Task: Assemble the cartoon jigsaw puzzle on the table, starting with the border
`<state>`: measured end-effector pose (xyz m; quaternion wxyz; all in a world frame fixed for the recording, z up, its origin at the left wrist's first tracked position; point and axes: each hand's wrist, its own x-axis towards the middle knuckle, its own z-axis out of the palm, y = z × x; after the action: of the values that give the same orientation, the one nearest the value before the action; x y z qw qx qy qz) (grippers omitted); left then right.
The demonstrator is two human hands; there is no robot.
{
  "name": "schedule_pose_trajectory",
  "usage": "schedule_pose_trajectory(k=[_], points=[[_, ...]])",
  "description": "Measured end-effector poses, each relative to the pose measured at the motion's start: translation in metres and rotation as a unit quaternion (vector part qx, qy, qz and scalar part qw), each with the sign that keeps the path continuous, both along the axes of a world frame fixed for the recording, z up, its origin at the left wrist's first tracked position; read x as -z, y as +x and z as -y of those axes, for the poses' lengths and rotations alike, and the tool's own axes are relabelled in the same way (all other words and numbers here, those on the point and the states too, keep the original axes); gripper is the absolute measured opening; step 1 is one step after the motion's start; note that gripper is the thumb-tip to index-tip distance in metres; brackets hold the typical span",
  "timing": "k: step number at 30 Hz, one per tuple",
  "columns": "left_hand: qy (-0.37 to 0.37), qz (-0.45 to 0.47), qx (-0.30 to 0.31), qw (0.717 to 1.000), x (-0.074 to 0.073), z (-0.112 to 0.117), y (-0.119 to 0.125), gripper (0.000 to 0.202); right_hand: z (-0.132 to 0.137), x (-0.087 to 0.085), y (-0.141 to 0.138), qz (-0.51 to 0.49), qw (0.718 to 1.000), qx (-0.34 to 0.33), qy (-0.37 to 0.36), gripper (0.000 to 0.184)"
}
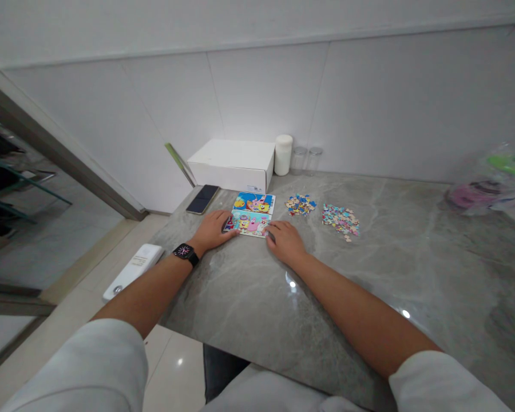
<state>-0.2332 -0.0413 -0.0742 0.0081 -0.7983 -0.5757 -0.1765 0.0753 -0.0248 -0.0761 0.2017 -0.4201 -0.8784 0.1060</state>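
Observation:
Two small cartoon pictures lie one above the other on the grey table. The upper picture card (254, 203) is mostly blue, with yellow and pink figures and a barcode-like strip at its right edge. Below it lies a turquoise picture card (251, 222) with several cartoon figures. My left hand (214, 230) is closed at its left edge, wearing a black watch on the wrist. Around its right edge curl the fingers of my right hand (284, 240). To the right are a blue-and-yellow pile of jigsaw pieces (300, 205) and a pastel pile of jigsaw pieces (340, 220).
Behind the cards stands a white box (229, 163), beside a white bottle (283, 155) and two clear jars (306, 161). A dark phone (203, 199) lies near the left edge. At the far right is a plastic bag (489, 183). A white device (134, 270) sits left of the table.

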Motion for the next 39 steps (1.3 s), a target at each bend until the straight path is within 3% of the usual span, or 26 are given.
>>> schedule_pose_trajectory(k=[16,22,25,27,30,34,36,39], points=[[-0.009,0.019,0.007,1.0,0.0,0.0,0.001,0.059,-0.005,0.004,0.004,-0.02,0.999,-0.028,-0.007,0.03],[0.002,0.043,0.004,0.999,-0.002,0.002,0.001,0.052,-0.006,0.011,0.008,-0.098,0.995,-0.014,-0.02,0.035],[0.031,0.05,-0.005,0.998,-0.004,0.005,0.002,0.048,-0.01,0.002,0.015,-0.165,0.986,0.006,-0.017,0.036],[0.053,0.057,-0.015,0.997,-0.008,0.005,0.008,0.046,-0.016,-0.014,0.026,-0.202,0.979,0.025,0.001,0.034],[0.079,0.089,-0.016,0.993,-0.018,0.003,0.033,0.041,-0.027,-0.048,0.056,-0.247,0.966,0.061,0.054,0.031],[0.088,0.143,0.039,0.985,-0.039,0.005,0.105,0.038,-0.049,-0.088,0.114,-0.271,0.945,0.12,0.141,0.032],[0.065,0.165,0.078,0.981,-0.048,0.012,0.149,0.036,-0.066,-0.092,0.142,-0.243,0.945,0.15,0.16,0.033],[0.013,0.176,0.171,0.969,-0.051,0.025,0.207,0.03,-0.095,-0.076,0.174,-0.149,0.967,0.152,0.142,0.037]])
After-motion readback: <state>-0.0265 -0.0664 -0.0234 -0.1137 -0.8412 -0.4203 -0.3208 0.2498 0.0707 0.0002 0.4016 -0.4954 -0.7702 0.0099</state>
